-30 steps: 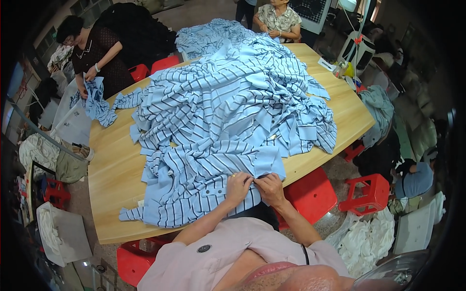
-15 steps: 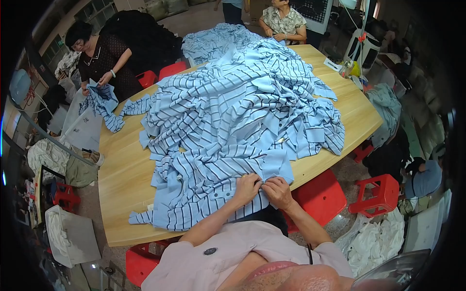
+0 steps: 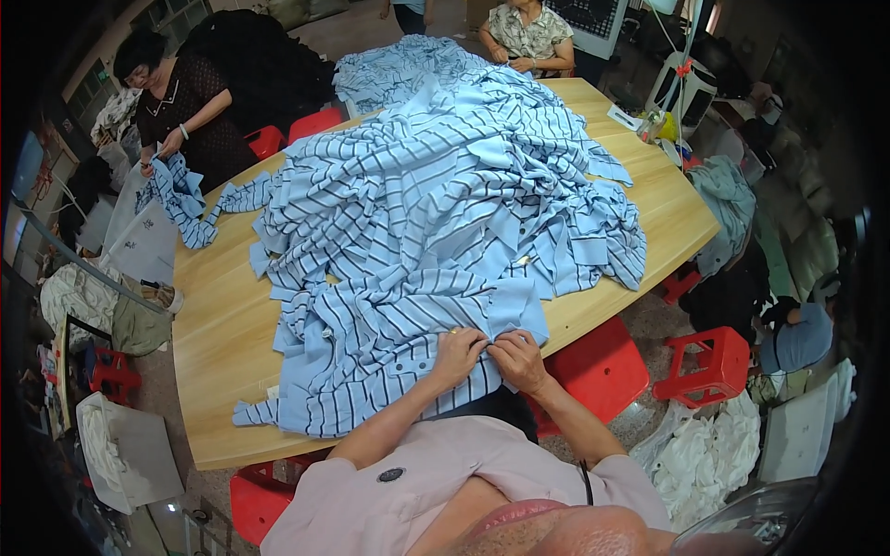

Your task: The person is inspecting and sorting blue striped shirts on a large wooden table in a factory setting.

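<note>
A light blue knit shirt with dark stripes (image 3: 371, 357) lies spread at the table's near edge, its dark buttons showing on a plain placket. My left hand (image 3: 458, 357) and my right hand (image 3: 519, 360) meet at the placket near the plain blue band. Both have their fingers bent and closed, pinching the shirt's fabric between them. The fingertips nearly touch, and whatever small detail lies under them is hidden. Right behind this shirt rises a large heap of matching striped shirts (image 3: 417, 185).
The wooden table (image 3: 218, 371) carries the heap. Red stools (image 3: 709, 366) stand around it. A grey bin (image 3: 130, 449) is at the left, with white cloth (image 3: 709, 454) bagged at the right. One co-worker (image 3: 185, 102) handles a striped piece; another (image 3: 528, 42) sits at the far side.
The whole view has shifted slightly, moving the scene a little left in the picture. My hands stay together on the same part of the shirt. The left co-worker's hands have moved slightly.
</note>
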